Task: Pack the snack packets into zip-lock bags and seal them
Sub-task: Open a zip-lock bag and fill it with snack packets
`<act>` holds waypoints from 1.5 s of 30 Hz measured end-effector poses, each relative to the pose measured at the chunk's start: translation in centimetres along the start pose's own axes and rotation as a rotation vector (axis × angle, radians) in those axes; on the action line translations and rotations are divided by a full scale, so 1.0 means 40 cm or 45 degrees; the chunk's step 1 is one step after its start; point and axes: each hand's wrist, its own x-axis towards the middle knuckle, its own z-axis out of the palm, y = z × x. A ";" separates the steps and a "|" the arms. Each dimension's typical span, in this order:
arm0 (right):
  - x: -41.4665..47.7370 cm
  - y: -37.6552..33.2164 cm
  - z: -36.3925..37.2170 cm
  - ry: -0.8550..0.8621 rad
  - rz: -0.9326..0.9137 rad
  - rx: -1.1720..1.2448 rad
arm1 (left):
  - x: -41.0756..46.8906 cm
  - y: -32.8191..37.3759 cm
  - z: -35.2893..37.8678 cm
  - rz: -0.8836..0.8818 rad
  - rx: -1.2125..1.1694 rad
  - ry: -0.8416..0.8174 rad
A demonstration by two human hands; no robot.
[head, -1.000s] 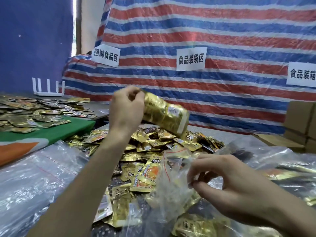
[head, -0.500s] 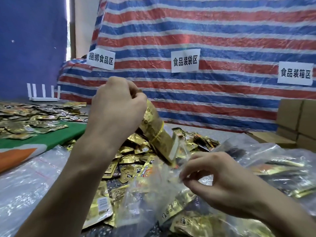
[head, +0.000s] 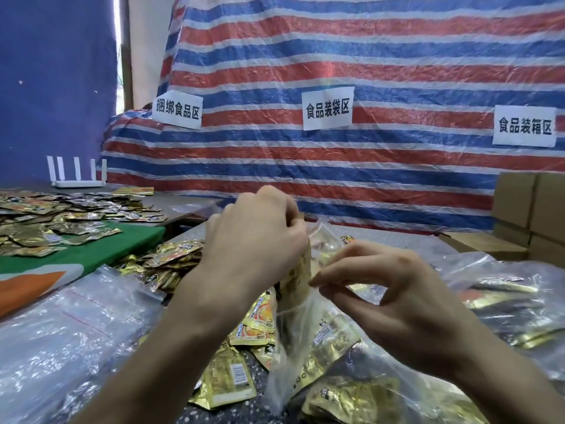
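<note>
Gripping a stack of gold snack packets point(head: 298, 280) in the curled left hand point(head: 256, 240), centre frame, and feeding it down into the clear zip-lock bag point(head: 290, 356). Pinching the bag's rim with the right hand point(head: 397, 295), likely to hold the mouth open. Not yet sealed. Beyond, loose packets point(head: 174, 258) heaped centre left; filled bags point(head: 504, 301) at right, empty bags point(head: 61, 332) lower left.
</note>
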 end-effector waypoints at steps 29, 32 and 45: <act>0.003 0.019 -0.013 -0.181 0.139 0.003 | 0.238 -0.435 0.206 -0.590 -0.033 0.113; 0.005 0.023 -0.011 -0.185 0.120 0.038 | 0.257 -0.551 0.287 -0.594 0.351 0.053; 0.008 0.037 0.010 -0.244 0.119 -0.020 | 0.298 -0.662 0.333 -0.555 0.477 -0.332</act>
